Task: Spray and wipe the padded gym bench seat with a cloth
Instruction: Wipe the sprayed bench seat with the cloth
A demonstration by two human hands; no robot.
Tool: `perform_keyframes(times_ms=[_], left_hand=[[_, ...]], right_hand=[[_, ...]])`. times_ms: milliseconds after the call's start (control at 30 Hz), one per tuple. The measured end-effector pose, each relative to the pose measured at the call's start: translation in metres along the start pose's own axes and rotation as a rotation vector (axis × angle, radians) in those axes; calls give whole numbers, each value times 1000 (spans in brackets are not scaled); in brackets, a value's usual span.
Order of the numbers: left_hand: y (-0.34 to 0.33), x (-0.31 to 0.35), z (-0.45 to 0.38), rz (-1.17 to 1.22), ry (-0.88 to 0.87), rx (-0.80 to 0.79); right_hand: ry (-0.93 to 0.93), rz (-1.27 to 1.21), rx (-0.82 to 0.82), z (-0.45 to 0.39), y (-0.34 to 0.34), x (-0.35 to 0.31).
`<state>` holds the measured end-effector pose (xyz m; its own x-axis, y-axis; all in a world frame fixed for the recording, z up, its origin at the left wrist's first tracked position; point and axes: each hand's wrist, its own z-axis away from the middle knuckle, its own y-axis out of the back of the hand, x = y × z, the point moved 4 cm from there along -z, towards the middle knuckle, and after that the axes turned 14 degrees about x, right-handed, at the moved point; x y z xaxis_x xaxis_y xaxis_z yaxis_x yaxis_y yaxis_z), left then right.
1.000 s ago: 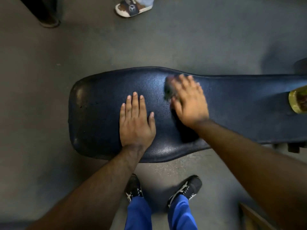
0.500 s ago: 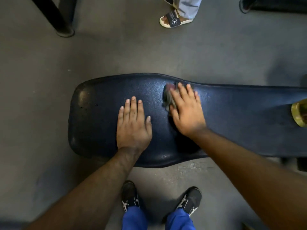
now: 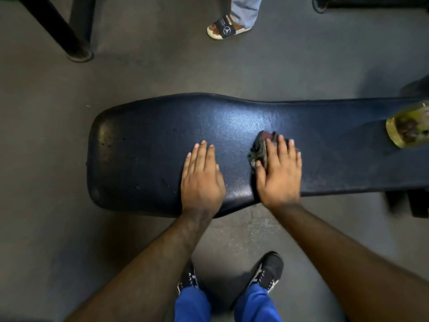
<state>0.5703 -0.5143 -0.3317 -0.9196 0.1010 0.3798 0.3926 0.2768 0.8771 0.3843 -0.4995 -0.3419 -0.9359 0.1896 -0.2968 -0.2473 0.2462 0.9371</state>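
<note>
1. Since the earlier frame, we note the right hand and cloth have moved rightward along the bench seat.
2. Left hand lies flat, fingers straight and together, pressing the seat.
3. Right hand, fingers extended, presses the crumpled cloth onto the seat.

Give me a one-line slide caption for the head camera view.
Right hand presses a cloth on the padded bench seat; left hand rests flat.
</note>
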Motion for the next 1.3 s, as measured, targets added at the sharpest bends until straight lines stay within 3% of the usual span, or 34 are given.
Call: perform_keyframes(times_ms=[33, 167, 200, 233, 333, 367, 400, 500, 533, 567, 600, 667, 700, 733, 833, 867, 967, 1000, 1100, 1133, 1167, 1267, 1300], left_hand=[[2, 1, 0, 19, 10, 2], [7, 14, -1, 94, 89, -1], [6, 18, -1, 114, 81, 3], [4, 24, -1, 133, 63, 8], [-11, 40, -10, 153, 34, 30], [-17, 49, -15, 158, 33, 35], [-23, 56, -22, 163, 33, 42], [-45, 76, -42, 168, 86, 37], [-52, 80, -46, 157, 117, 36], [-58, 84, -46, 129, 140, 34], [-64, 88, -44, 82, 144, 30], [-71, 92, -36, -21, 116, 22], [-72, 94, -35, -60, 100, 27], [-72, 95, -35, -93, 94, 26], [-73, 98, -37, -162, 87, -2], [-73, 99, -37, -174, 84, -11], [-75, 99, -38, -195, 95, -37], [-74, 99, -37, -202, 96, -42], [-74, 100, -38, -220, 78, -58], [-74, 100, -38, -221, 78, -60], [-74, 100, -38, -218, 77, -56], [-76, 100, -40, -231, 73, -70], [-75, 100, -40, -238, 75, -72]], right_hand=[[-18, -2, 17, 17, 1, -10], [516, -64, -148, 55, 8, -2], [536, -35, -132, 39, 11, 15], [441, 5, -102, 19, 13, 32], [-68, 45, 22, -7, 14, 48], [-68, 36, 45, 2, 11, 42], [50, -2, 27, 16, 9, 33], [631, -74, -148, 28, 15, 52], [699, -61, -145, 15, 18, 68], [636, -31, -120, -4, 18, 84], [451, -14, -67, -26, 17, 98], [-47, 3, 48, -45, 16, 103], [-107, 19, 63, -45, 14, 91], [-16, -3, 29, -41, 13, 79], [527, -85, -163, -46, 16, 89], [537, -64, -158, -63, 17, 100], [-6, 31, -61, -115, 3, 109], [-37, 35, -66, -119, -1, 94], [508, -78, -185, -118, -8, 73], [607, -93, -203, -125, -6, 83], [561, -80, -167, -135, -4, 91], [19, 23, -72, -142, -7, 93], [14, 20, -85, -132, -7, 79]])
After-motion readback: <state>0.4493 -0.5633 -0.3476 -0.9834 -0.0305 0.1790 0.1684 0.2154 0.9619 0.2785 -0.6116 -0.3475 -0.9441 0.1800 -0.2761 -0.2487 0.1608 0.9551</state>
